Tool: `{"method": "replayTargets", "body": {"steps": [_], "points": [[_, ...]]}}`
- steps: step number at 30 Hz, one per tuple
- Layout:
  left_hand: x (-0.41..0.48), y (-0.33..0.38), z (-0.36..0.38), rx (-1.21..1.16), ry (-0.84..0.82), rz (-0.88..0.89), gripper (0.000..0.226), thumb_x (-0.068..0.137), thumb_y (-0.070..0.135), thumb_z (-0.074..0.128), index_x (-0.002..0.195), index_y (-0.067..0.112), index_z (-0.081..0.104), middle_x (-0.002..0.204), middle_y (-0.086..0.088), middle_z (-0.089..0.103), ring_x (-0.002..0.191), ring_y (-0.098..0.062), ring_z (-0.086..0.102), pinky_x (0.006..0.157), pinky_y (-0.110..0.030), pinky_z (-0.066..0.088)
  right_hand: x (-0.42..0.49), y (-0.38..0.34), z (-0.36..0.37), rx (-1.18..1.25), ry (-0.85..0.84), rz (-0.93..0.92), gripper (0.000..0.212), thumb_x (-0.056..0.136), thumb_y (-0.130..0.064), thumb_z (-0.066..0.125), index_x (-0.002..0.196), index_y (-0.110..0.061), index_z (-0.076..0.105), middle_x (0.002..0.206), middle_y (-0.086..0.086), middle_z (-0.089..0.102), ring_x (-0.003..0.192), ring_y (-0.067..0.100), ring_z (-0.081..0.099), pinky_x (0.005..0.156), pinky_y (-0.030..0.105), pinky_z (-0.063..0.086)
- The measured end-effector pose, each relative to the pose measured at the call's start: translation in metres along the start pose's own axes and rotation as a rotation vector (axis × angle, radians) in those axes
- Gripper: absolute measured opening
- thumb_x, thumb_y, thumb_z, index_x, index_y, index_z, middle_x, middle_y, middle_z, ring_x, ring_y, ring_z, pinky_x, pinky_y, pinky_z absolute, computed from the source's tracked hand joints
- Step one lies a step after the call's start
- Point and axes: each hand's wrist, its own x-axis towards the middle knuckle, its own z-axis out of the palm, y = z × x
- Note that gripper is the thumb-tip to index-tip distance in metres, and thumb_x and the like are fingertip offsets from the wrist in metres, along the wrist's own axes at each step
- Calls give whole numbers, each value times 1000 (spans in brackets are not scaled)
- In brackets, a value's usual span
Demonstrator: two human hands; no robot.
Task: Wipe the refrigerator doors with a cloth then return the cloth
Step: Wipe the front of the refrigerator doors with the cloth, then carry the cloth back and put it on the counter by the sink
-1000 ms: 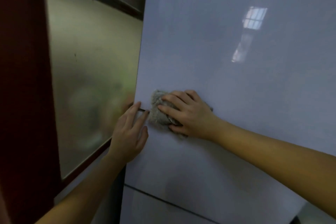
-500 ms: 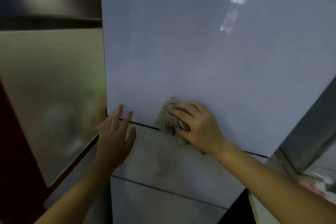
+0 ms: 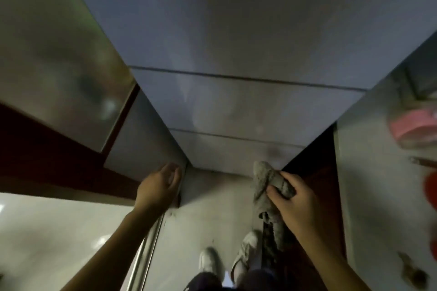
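Grey cloth point(image 3: 269, 186), bunched, at the bottom drawer front of the refrigerator point(image 3: 236, 92). Soft, light, limp; likely best gripped mid-wad. Right hand point(image 3: 295, 205) pinches it, fingers closed round. Left hand point(image 3: 158, 184) beside the fridge corner, fingers loosely curled, empty.

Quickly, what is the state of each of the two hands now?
Left hand: open, holding nothing, fingers by the lower left corner of the refrigerator.
Right hand: closed on the grey cloth, near the bottom door.

Fridge doors point(image 3: 236, 30) pale blue-grey – cloth point(image 3: 267, 186) mottled grey – shoes point(image 3: 246, 253) white, container point(image 3: 411, 125) pink.
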Motion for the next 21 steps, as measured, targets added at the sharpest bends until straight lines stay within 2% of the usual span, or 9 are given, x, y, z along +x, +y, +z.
{"method": "replayTargets", "body": {"steps": [1, 4, 6, 11, 13, 15, 16, 19, 21], "points": [[-9, -4, 14, 10, -76, -23, 22, 102, 40, 43, 107, 29, 61, 91, 2, 66, 82, -23, 65, 62, -29, 39, -13, 20, 0, 17, -10, 80, 35, 82, -13, 83, 116, -19, 74, 101, -13, 71, 98, 12, 69, 80, 5, 49], [-33, -20, 52, 60, -227, -58, 21, 99, 39, 48, 103, 28, 65, 96, 0, 72, 90, -27, 69, 68, -30, 44, -47, 65, -3, 6, -60, 266, 32, 85, -18, 81, 116, -22, 73, 100, -12, 73, 98, 12, 70, 91, 36, 59], [-46, -31, 69, 89, -312, -81, 22, 99, 40, 49, 103, 29, 67, 103, 1, 74, 93, -23, 70, 75, -29, 49, -65, 83, -7, -30, -97, 337, 32, 86, -22, 79, 117, -19, 73, 102, -6, 75, 98, 13, 69, 92, 43, 59], [-61, -36, 81, 124, -472, -91, 19, 98, 41, 50, 103, 33, 67, 107, 4, 75, 97, -20, 70, 87, -35, 56, -86, 91, -30, -39, -115, 408, 38, 88, -26, 79, 123, -17, 71, 105, -3, 73, 103, 20, 68, 91, 36, 53], [-53, -39, 85, 116, -465, -66, 15, 95, 40, 54, 97, 36, 68, 103, 5, 75, 93, -19, 71, 84, -35, 56, -86, 87, -39, -47, -106, 413, 42, 86, -33, 80, 124, -17, 71, 104, -5, 70, 102, 19, 66, 90, 33, 50], [-38, -36, 86, 98, -436, -28, 11, 92, 39, 56, 90, 37, 66, 93, 5, 75, 86, -20, 71, 77, -34, 56, -85, 84, -49, -36, -70, 393, 52, 82, -50, 76, 123, -19, 71, 107, -5, 72, 102, 17, 67, 93, 38, 54], [-31, -31, 85, 106, -442, -7, 12, 93, 36, 57, 86, 32, 65, 87, 3, 73, 82, -21, 70, 73, -34, 54, -86, 81, -54, -23, -54, 387, 50, 83, -50, 76, 122, -20, 71, 108, -4, 73, 101, 18, 67, 92, 39, 56], [-9, -13, 78, 133, -479, 73, 31, 98, 24, 54, 69, 35, 54, 71, 9, 63, 68, -7, 62, 59, -22, 43, -94, 69, -68, -27, 21, 372, 37, 88, -28, 79, 123, -19, 71, 104, -3, 71, 98, 20, 67, 82, 29, 52], [9, -6, 75, 150, -528, 155, 37, 98, 17, 54, 68, 36, 50, 68, 14, 57, 65, 4, 54, 57, -9, 36, -101, 62, -71, -31, 91, 381, 40, 88, -29, 80, 126, -20, 70, 108, -3, 71, 100, 20, 67, 87, 33, 54]]}}
